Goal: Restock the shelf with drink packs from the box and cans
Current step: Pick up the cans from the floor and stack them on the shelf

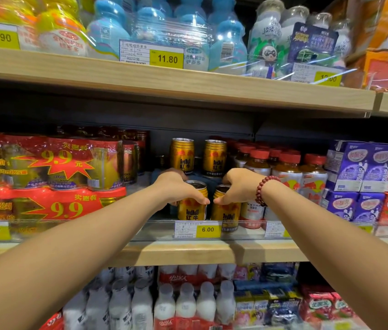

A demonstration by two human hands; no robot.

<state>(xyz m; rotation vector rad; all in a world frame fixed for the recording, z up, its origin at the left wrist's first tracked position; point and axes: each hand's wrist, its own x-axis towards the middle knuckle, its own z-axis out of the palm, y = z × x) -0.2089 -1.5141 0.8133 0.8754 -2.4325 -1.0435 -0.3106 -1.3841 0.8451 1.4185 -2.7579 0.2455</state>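
Grips the left front can [191, 211] with the left hand [176, 189], fingers curled over the rim from above, thumb laid across the side. Grips the right front can [227, 216] the same way with the right hand [237, 186], a bracelet [266, 189] of dark red beads round that wrist. Thumb tips pointed at each other, close but just apart.

Both cans upright, side by side with a narrow gap, at the front of the middle shelf [188, 254], right behind the clear rail [140, 231] and above the yellow price tag [198, 229] reading 6.00. Short, gold, ribbed near the top, with a metal lid, a red emblem, "RedBull" in dark letters and Chinese characters beneath.

Two rear cans [181, 155] of the same kind further back, upright, apart from the hands. To the left, red packs [52, 167] marked 9.9, stacked two high. To the right, red-capped bottles [288, 172], then purple cartons [366, 167].
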